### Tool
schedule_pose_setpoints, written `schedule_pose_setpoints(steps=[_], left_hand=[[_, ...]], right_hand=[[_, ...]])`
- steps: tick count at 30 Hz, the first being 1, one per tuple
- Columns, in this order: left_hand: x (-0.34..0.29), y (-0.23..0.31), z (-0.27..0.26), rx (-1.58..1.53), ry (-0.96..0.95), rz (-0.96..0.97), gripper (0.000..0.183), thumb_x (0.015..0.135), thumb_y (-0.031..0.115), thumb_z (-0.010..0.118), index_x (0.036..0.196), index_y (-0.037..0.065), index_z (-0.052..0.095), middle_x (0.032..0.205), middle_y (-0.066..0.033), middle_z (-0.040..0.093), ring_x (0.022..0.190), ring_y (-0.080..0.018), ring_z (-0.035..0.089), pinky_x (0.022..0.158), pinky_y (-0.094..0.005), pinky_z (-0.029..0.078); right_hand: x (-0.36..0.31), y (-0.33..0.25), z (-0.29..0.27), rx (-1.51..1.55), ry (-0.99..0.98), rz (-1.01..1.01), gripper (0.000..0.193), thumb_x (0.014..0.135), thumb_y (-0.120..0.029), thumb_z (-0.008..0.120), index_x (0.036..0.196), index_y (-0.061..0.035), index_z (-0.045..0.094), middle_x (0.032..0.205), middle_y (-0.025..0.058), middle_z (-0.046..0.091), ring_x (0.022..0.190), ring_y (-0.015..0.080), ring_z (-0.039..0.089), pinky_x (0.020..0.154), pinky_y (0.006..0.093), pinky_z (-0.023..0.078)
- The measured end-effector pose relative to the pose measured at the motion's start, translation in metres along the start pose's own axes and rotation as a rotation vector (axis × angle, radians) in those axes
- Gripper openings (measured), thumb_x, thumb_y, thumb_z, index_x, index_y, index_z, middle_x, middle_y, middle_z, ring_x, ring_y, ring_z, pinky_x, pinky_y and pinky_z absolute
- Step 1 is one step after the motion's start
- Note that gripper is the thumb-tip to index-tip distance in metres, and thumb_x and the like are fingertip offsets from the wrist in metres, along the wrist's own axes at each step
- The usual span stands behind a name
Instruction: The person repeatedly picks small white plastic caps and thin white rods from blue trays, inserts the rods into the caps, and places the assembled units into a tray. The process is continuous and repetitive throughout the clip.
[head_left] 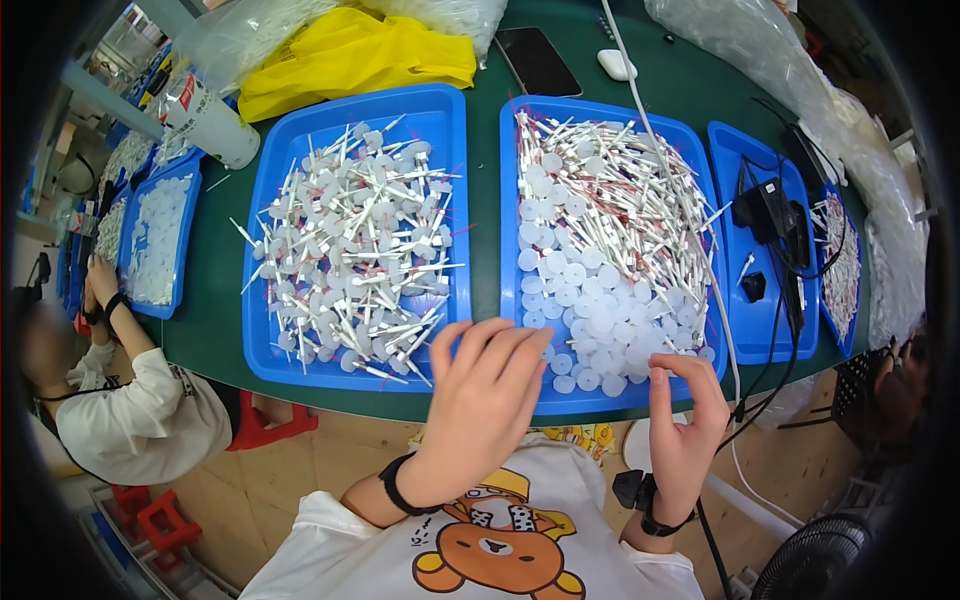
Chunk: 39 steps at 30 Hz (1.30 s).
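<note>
The white short-sleeved shirt (335,555) shows an orange-brown cartoon bear (497,556) (yellow inside its ears). A black band (397,487) rings the left wrist (425,478); a second band (655,516), carrying a small dark block (628,488), rings the right wrist (674,494).

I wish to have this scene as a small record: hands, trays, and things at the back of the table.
Left hand: fingers at the near-left corner of the middle tray; grip unclear
Right hand: thumb and index fingertips close together by the discs; hold unclear
Middle tray: blue; white sticks behind, translucent discs in front
Tray to its left: blue; sticks and discs mixed
Tray to its right: blue; black adapter
Back: yellow bag, dark phone, white case
</note>
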<state>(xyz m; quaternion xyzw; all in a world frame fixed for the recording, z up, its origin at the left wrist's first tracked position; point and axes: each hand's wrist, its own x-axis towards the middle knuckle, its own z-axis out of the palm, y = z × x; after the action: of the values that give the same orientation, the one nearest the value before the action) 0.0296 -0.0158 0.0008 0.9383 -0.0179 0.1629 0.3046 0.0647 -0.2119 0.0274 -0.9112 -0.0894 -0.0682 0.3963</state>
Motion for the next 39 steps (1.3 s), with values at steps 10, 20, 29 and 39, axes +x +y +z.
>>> schedule_pose_setpoints(steps=[10, 20, 29, 39], left_hand=[[0.004, -0.003, 0.012, 0.147, -0.138, 0.032, 0.029, 0.076, 0.003, 0.074, 0.103, 0.006, 0.067, 0.109, -0.0061, 0.061, 0.107, -0.0296, 0.051, 0.098, -0.0479, 0.035], [-0.009, -0.010, -0.013, -0.275, 0.026, -0.157, 0.026, 0.085, -0.007, 0.065, 0.108, 0.004, 0.065, 0.102, -0.0113, 0.059, 0.089, -0.0277, 0.060, 0.074, -0.0344, 0.049], [-0.012, -0.013, -0.016, -0.387, 0.089, -0.242, 0.027, 0.076, -0.008, 0.074, 0.101, 0.001, 0.066, 0.103, -0.0097, 0.057, 0.075, -0.0162, 0.059, 0.070, -0.0273, 0.049], [-0.015, -0.018, -0.018, -0.879, 0.205, -0.297, 0.032, 0.085, -0.009, 0.067, 0.115, -0.003, 0.060, 0.115, -0.0106, 0.051, 0.085, -0.0173, 0.063, 0.080, -0.0300, 0.052]], right_hand=[[0.004, 0.003, 0.010, -0.174, -0.108, -0.196, 0.020, 0.077, 0.004, 0.070, 0.096, -0.0013, 0.068, 0.098, 0.0099, 0.063, 0.092, 0.0296, 0.057, 0.084, 0.0393, 0.044], [0.021, -0.010, 0.055, -0.475, -0.234, -0.384, 0.020, 0.071, -0.002, 0.068, 0.090, -0.0036, 0.072, 0.127, 0.0163, 0.051, 0.112, 0.0353, 0.048, 0.092, 0.0430, 0.043], [0.026, -0.014, 0.068, -0.602, -0.230, -0.475, 0.017, 0.069, -0.004, 0.069, 0.085, 0.0001, 0.065, 0.128, 0.0205, 0.052, 0.116, 0.0362, 0.048, 0.096, 0.0464, 0.040], [0.024, -0.023, 0.051, 0.302, -0.042, -0.328, 0.024, 0.075, 0.005, 0.072, 0.097, -0.0042, 0.066, 0.093, 0.0087, 0.066, 0.089, 0.0313, 0.061, 0.082, 0.0428, 0.046]])
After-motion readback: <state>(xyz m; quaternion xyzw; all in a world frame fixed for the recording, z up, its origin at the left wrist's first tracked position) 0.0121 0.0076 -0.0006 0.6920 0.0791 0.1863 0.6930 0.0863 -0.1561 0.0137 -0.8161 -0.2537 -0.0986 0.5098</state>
